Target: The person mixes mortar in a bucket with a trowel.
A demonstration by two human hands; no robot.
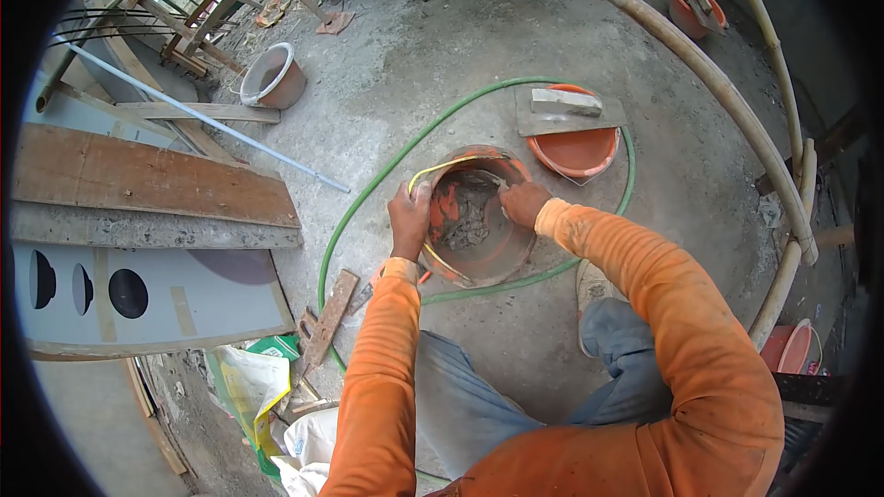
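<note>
An orange bucket (502, 262) sits tilted on the concrete in front of me, with grey mortar (468, 225) inside. My left hand (410, 219) is closed on its left rim, beside the yellow handle (445, 166). Inside the right part of the bucket's mouth, my right hand (525, 202) is closed on what looks like a trowel (486, 177); only a grey edge of it shows and its grip is covered by my fingers. Just beyond, a second orange bucket (575, 152) has a flat plastering float (566, 106) lying across its top.
A green hose (368, 186) loops around both buckets. Boards (152, 175) and a white panel (212, 299) lie to the left, near a wooden float (330, 317) and plastic sacks (249, 382). Another bucket (276, 78) stands at far left. Bamboo poles (691, 46) cross the right side.
</note>
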